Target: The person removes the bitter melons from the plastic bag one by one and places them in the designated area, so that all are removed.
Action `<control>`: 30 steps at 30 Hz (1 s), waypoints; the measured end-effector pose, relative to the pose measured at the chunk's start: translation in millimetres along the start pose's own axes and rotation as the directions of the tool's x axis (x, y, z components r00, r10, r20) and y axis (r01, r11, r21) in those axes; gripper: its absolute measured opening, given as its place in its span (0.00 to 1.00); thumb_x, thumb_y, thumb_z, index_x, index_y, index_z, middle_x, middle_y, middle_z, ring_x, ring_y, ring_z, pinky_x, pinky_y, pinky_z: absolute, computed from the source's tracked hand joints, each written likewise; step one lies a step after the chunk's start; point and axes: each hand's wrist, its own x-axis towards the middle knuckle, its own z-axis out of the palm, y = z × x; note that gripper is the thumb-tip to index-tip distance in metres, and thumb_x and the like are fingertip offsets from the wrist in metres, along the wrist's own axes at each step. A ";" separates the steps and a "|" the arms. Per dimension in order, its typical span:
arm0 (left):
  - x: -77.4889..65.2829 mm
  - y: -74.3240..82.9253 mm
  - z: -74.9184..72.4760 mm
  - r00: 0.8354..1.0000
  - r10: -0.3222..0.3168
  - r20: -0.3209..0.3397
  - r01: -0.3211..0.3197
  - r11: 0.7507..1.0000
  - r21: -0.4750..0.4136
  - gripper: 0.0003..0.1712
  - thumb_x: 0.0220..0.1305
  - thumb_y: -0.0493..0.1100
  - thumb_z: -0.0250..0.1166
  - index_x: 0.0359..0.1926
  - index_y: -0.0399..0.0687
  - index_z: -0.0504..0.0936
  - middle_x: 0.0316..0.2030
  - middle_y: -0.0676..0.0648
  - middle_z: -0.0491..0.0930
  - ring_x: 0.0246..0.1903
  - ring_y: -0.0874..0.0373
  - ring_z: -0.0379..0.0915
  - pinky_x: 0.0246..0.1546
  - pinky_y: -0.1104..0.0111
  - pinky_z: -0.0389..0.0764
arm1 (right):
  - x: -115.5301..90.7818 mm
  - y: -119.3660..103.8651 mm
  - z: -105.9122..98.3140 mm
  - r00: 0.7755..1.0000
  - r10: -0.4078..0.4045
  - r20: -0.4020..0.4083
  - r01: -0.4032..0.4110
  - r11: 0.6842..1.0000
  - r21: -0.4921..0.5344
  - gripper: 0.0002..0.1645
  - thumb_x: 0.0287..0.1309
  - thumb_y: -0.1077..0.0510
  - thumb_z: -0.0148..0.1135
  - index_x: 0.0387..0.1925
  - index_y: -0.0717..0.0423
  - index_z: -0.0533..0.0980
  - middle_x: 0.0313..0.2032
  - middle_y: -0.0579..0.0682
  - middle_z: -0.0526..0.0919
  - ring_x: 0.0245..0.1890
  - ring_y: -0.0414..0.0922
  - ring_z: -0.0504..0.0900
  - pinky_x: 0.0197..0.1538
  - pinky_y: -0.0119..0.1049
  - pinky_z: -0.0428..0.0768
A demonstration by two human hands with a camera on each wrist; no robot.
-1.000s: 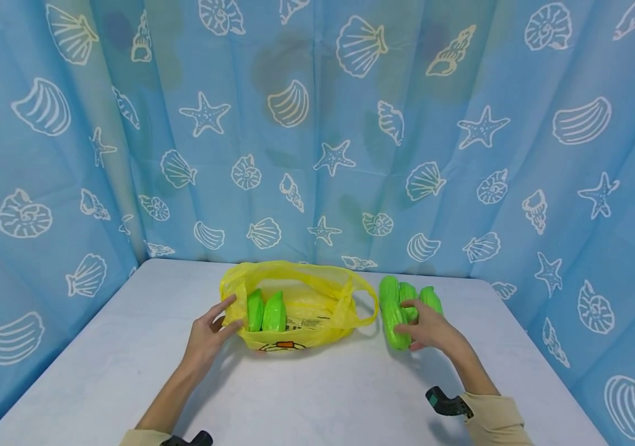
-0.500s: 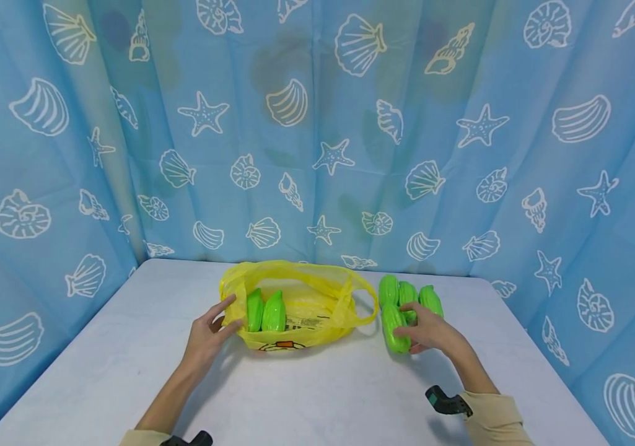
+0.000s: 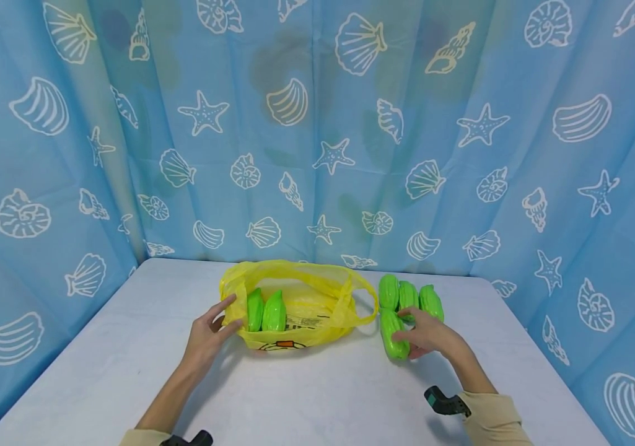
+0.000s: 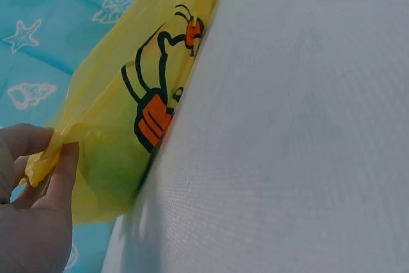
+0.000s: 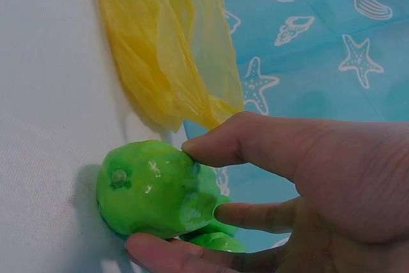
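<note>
My left hand (image 3: 204, 339) pinches the left side of a yellow plastic bag (image 3: 325, 337), which lies on its side with its mouth held apart. Two green pieces (image 3: 274, 313) show inside the bag. In the left wrist view, thumb and fingers squeeze the gathered film at the bag's edge. To the right of the bag, my right hand (image 3: 431, 332) grips a glossy, elongated green fruit (image 3: 392, 339), thumb on one side and fingers on the other. A small stem stub shows on its near end in the right wrist view. Behind it lie more green fruits (image 3: 388, 291), side by side.
A bag handle loop (image 3: 372, 310) reaches out close to the green fruits. The white table (image 3: 306, 402) ends at the back against a blue shell-print curtain (image 3: 317, 124). Dark bands (image 3: 446, 401) sit on both wrists.
My right hand has drawn the front green fruit slightly toward me, opening a gap from the one behind it. The left hand and the bag have stayed put.
</note>
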 end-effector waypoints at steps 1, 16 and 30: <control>0.1 -0.1 -0.1 1.000 0.000 0.000 0.000 1.000 0.001 0.36 0.64 0.42 0.67 0.71 0.52 0.66 0.75 0.47 0.57 0.71 0.46 0.61 0.52 0.83 0.75 | -0.3 -0.1 0.0 1.000 -0.002 0.002 0.002 1.000 -0.003 0.43 0.58 0.52 0.68 0.69 0.62 0.61 0.52 0.63 0.75 0.27 0.45 0.82 0.33 0.38 0.85; 0.3 1.6 0.5 1.000 -0.014 -0.001 0.014 1.000 0.018 0.36 0.64 0.42 0.66 0.72 0.52 0.66 0.75 0.46 0.56 0.71 0.45 0.60 0.55 0.80 0.76 | -3.3 0.1 -3.9 0.999 0.017 0.045 -0.018 1.000 0.005 0.47 0.59 0.45 0.67 0.70 0.63 0.57 0.31 0.59 0.80 0.28 0.47 0.83 0.35 0.40 0.87; -0.3 2.0 1.0 1.000 -0.015 -0.001 0.015 1.000 0.014 0.35 0.64 0.42 0.66 0.71 0.52 0.66 0.75 0.46 0.56 0.71 0.46 0.60 0.56 0.79 0.76 | -0.4 2.7 -7.1 1.000 -0.015 -0.012 0.016 0.998 0.056 0.44 0.62 0.45 0.64 0.69 0.64 0.60 0.44 0.65 0.79 0.36 0.51 0.84 0.36 0.41 0.87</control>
